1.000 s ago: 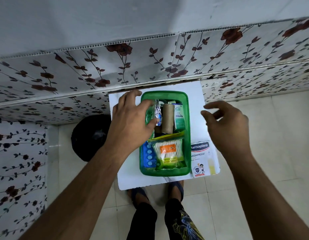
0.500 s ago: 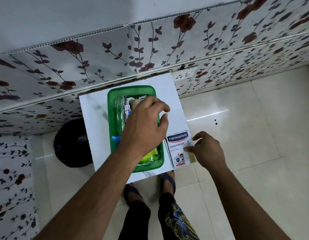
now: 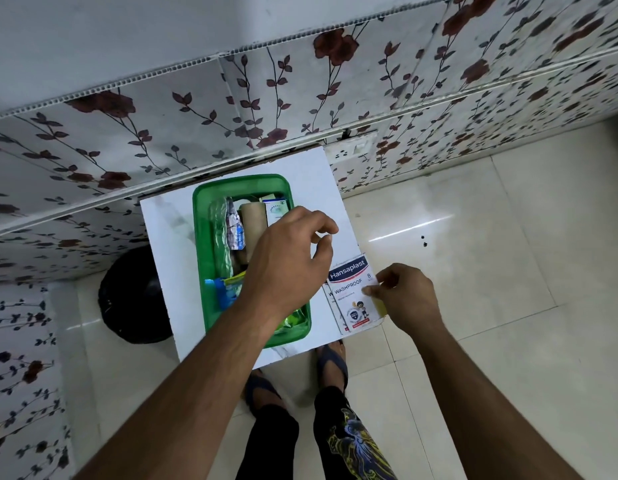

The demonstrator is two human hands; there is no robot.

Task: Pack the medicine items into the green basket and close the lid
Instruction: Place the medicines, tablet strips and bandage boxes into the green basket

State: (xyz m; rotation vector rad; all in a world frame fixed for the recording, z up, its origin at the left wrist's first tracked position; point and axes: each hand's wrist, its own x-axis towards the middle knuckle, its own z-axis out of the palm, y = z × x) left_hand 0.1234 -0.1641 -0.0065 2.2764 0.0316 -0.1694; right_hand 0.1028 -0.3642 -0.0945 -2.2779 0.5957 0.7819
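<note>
The green basket [image 3: 201, 216] stands open on a small white table [image 3: 165, 233], filled with a brown roll [image 3: 252, 220], a foil strip [image 3: 235, 230], a white-green box [image 3: 277, 209] and blue and yellow-green packs. My left hand [image 3: 286, 258] hovers over the basket's right side, fingers curled, holding nothing. To the right of the basket lies a white Hansaplast plaster box [image 3: 352, 292] at the table's right front corner. My right hand [image 3: 402, 296] pinches that box's right edge, one side tilted up. No lid is in view.
The table stands against a floral-patterned wall [image 3: 231, 109] with a white socket [image 3: 352, 150]. A black round bin [image 3: 130, 296] sits on the tiled floor to the left. My feet in sandals [image 3: 331, 362] are under the table's front edge.
My left hand moved from the basket's left side across to its right side. My right hand came down from mid-air and took hold of the Hansaplast box's edge. The view shifted.
</note>
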